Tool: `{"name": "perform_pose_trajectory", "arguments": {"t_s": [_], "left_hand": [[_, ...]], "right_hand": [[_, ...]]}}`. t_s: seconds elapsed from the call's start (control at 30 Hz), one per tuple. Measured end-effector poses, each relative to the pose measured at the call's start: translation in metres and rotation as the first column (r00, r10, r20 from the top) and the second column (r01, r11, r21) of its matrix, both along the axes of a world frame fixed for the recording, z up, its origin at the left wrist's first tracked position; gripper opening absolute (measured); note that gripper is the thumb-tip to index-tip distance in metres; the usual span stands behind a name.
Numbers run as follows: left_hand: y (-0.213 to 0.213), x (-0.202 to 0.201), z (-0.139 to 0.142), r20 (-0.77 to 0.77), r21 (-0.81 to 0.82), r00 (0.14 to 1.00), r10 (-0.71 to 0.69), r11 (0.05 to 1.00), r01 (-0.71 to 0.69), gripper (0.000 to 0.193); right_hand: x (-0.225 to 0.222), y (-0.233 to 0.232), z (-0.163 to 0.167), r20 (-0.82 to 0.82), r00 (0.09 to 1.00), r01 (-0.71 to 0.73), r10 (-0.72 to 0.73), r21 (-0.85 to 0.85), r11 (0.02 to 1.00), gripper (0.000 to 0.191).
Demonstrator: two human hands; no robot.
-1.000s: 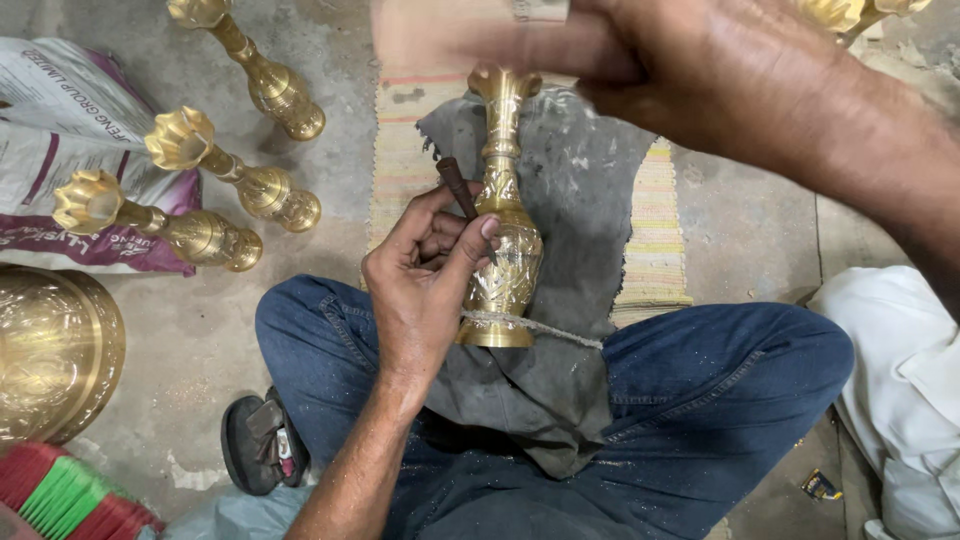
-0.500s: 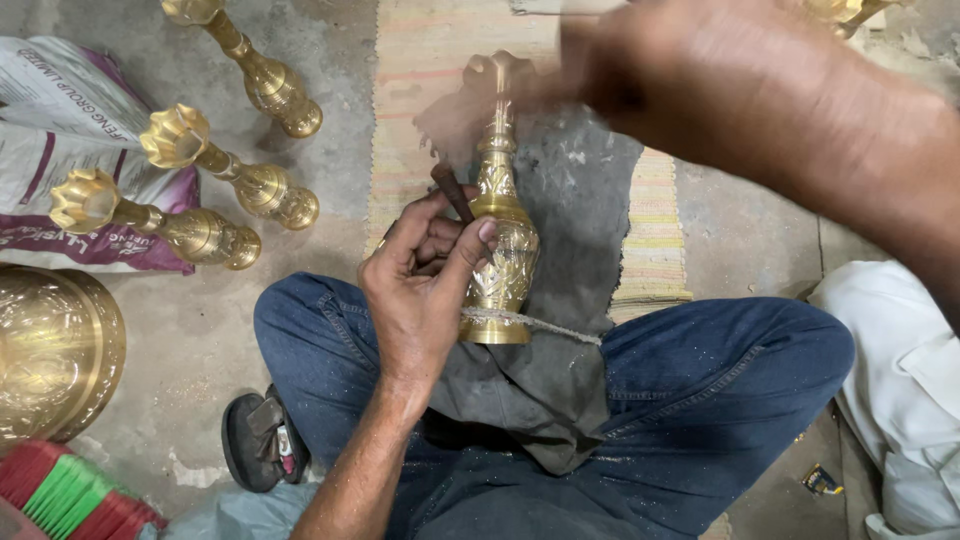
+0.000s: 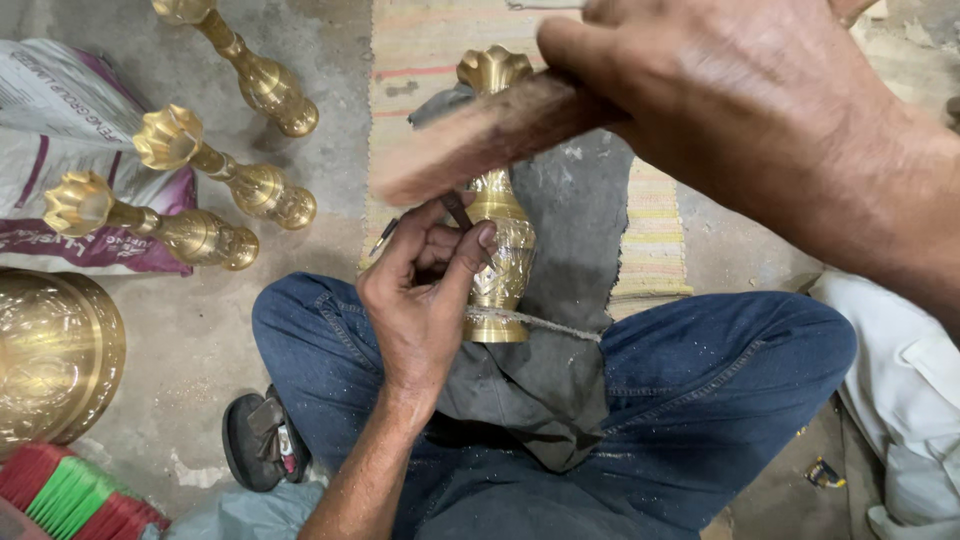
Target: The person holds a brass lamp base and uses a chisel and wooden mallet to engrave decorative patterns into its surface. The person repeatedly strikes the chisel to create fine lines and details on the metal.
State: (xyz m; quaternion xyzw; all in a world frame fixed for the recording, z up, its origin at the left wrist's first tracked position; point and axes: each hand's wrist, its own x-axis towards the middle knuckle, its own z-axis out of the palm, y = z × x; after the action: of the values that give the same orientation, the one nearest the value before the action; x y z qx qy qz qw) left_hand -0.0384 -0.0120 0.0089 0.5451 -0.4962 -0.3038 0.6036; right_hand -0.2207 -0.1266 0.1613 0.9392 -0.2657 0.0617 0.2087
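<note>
A brass vase (image 3: 502, 262) with an engraved body lies on a dark grey cloth (image 3: 560, 330) over my lap, its fluted mouth pointing away from me. My left hand (image 3: 425, 290) pinches a thin dark chisel (image 3: 457, 210) against the vase's side, fingers resting on the brass. My right hand (image 3: 740, 110) is raised close to the camera, closed around a wooden mallet handle (image 3: 480, 135) that slants down to the left above the chisel. A cord runs around the vase's foot.
Three more brass vases (image 3: 225, 180) lie on the concrete floor at the upper left. A large brass bowl (image 3: 50, 350) sits at the left edge, above red and green sticks (image 3: 60, 490). A striped mat (image 3: 650, 230) lies beyond my knees, white cloth at the right.
My right hand has swung the wooden handle down and leftward, so it now crosses in front of the vase's neck. The left hand and vase have stayed in place.
</note>
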Motion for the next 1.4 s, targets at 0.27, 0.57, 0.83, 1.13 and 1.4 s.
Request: {"name": "perform_pose_trajectory", "arguments": {"t_s": [0.27, 0.57, 0.83, 1.13, 1.4], "left_hand": [[0.003, -0.003, -0.004, -0.031, -0.004, 0.999, 0.01, 1.0, -0.01, 0.027], [0.012, -0.011, -0.013, 0.042, -0.083, 0.991, 0.128, 0.989, -0.125, 0.028], [0.016, -0.013, -0.024, -0.086, -0.076, 0.992, 0.088, 0.993, -0.095, 0.022], [0.023, -0.019, -0.039, -0.02, -0.176, 0.985, 0.172, 0.969, -0.173, 0.022], [0.025, -0.019, -0.045, 0.026, -0.193, 0.978, 0.208, 0.961, -0.199, 0.022]], "right_hand": [[-0.001, 0.013, -0.005, 0.031, 0.999, 0.019, -0.014, -0.152, 0.988, 0.014], [0.007, 0.031, 0.011, -0.069, 0.997, 0.013, -0.024, -0.146, 0.989, 0.019], [0.003, 0.037, 0.004, -0.182, 0.982, -0.004, -0.058, -0.321, 0.947, 0.025], [0.009, 0.042, 0.01, -0.087, 0.996, -0.058, 0.036, -0.26, 0.964, 0.023], [0.006, 0.04, 0.014, -0.123, 0.992, -0.013, -0.012, -0.202, 0.979, 0.019]]}}
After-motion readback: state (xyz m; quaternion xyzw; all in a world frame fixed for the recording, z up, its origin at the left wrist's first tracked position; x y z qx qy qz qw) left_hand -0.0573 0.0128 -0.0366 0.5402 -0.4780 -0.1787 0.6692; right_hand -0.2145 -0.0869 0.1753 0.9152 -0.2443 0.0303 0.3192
